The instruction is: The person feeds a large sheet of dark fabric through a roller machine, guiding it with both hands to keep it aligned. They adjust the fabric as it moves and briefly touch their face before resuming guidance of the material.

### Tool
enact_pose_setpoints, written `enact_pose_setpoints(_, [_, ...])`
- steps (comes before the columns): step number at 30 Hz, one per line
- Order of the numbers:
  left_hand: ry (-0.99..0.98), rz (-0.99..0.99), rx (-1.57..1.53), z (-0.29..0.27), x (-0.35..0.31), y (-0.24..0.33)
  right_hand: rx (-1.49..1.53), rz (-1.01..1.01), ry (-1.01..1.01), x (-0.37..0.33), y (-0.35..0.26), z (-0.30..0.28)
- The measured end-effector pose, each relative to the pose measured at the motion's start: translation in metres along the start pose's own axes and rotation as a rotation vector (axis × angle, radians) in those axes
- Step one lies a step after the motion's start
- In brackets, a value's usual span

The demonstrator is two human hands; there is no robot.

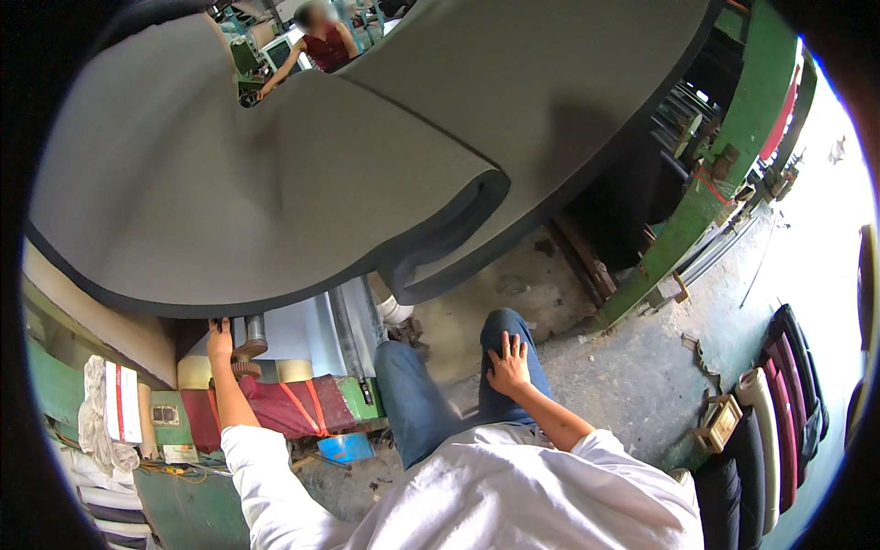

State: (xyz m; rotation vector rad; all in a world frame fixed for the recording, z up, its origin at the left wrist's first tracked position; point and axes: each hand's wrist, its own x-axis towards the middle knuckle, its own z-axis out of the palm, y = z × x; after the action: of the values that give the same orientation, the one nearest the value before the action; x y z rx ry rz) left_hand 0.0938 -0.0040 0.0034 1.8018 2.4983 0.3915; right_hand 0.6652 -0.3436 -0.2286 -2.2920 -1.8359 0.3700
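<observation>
A large, thick grey sheet with a dark edge point(275, 211) spreads across the upper view and folds over on itself near the middle. My left hand point(221, 341) reaches up to the sheet's lower edge, beside a metal roller end with a gear point(247, 348). Its fingertips are partly hidden at that edge, so whether they grip the sheet is unclear. My right hand point(510, 365) lies flat on my bent right knee, fingers spread and holding nothing.
A green machine frame point(697, 192) rises at right. Maroon cloth tied with orange bands point(284, 403) covers a machine part near my left arm, above a blue container point(346, 447). Several fabric rolls point(779, 403) and a wooden block point(720, 422) lie at right. Another person point(325, 46) stands beyond the sheet.
</observation>
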Motion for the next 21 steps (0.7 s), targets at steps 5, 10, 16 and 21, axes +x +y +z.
enact_pose_setpoints(5, [0.024, 0.023, -0.007, -0.002, 0.001, -0.005, 0.006, 0.002, -0.007, 0.0, -0.004, -0.003])
enact_pose_setpoints(10, [0.011, 0.007, 0.005, -0.003, -0.004, 0.005, 0.003, 0.007, 0.002, -0.001, -0.002, -0.005])
enact_pose_setpoints(16, [0.014, -0.027, -0.006, -0.007, -0.006, 0.001, -0.032, 0.013, -0.018, 0.001, -0.005, -0.002])
enact_pose_setpoints(21, [0.019, 0.022, -0.014, -0.001, -0.002, 0.019, -0.058, 0.037, -0.016, 0.0, 0.0, -0.004])
